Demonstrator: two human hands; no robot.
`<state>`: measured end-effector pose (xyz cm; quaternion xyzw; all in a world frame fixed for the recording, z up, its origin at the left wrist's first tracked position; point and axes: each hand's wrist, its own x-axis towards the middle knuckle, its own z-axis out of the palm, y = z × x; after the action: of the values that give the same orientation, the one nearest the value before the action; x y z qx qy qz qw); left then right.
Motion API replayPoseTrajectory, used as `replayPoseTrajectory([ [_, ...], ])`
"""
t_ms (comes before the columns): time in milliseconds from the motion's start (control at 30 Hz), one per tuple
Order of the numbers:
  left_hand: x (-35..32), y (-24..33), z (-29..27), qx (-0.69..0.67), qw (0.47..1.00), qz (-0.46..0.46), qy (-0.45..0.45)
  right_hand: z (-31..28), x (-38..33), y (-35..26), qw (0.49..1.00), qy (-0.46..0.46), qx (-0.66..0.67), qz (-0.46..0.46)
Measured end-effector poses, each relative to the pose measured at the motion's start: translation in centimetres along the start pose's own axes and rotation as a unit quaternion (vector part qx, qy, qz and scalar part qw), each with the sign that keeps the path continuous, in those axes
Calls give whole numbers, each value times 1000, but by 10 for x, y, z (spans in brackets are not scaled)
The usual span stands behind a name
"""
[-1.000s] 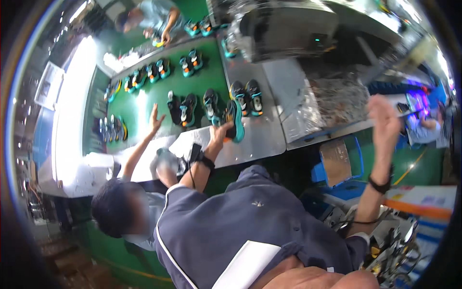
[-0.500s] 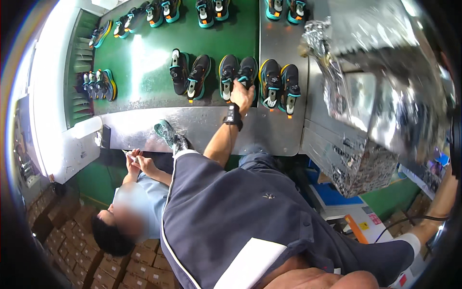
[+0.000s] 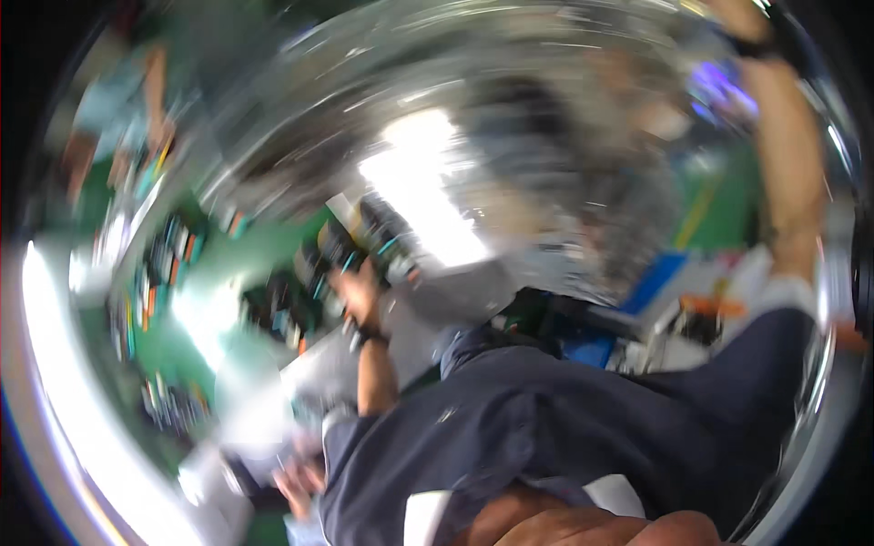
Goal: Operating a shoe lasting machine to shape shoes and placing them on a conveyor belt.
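My left hand (image 3: pixel 360 293), with a black band on the wrist, is closed at the heel of a dark sneaker (image 3: pixel 339 247) with turquoise trim. A matching sneaker (image 3: pixel 311 264) stands beside it, and blur hides where each finger lies. My right arm (image 3: pixel 790 173) stretches up along the right side. At the top edge my right hand (image 3: pixel 736 13) is partly cut off and smeared, so its fingers cannot be made out.
More sneakers (image 3: pixel 278 305) and several pairs (image 3: pixel 168 250) stand on the green surface (image 3: pixel 228 282) with a metal edge. A smeared silvery machine (image 3: pixel 583 173) rises ahead. At lower left show another person's hands (image 3: pixel 299 482); another person (image 3: pixel 114 114) is at upper left.
The whole view has swung to the right and blurred. My right arm now shows raised at the upper right. My left hand is still at the pair of sneakers.
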<state>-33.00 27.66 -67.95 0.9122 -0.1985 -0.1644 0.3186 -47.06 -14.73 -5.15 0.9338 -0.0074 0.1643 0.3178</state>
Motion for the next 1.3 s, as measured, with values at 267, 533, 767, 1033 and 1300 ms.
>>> replayPoseTrajectory([
  [267,-119,173,-115,-381,835,198,-344,-182,-167,-61,872,385,171,250],
  [533,-327,375,-122,-402,374,147,-823,-296,-367,-238,672,315,254,621],
  [767,-528,374,-70,-270,218,48,-937,-377,-536,-454,331,367,199,846],
  [1033,-756,337,-49,-145,340,317,-874,-420,-621,-668,264,464,-3,846],
  [1300,-951,326,32,20,263,489,-831,-489,-693,-776,73,593,-248,762],
])
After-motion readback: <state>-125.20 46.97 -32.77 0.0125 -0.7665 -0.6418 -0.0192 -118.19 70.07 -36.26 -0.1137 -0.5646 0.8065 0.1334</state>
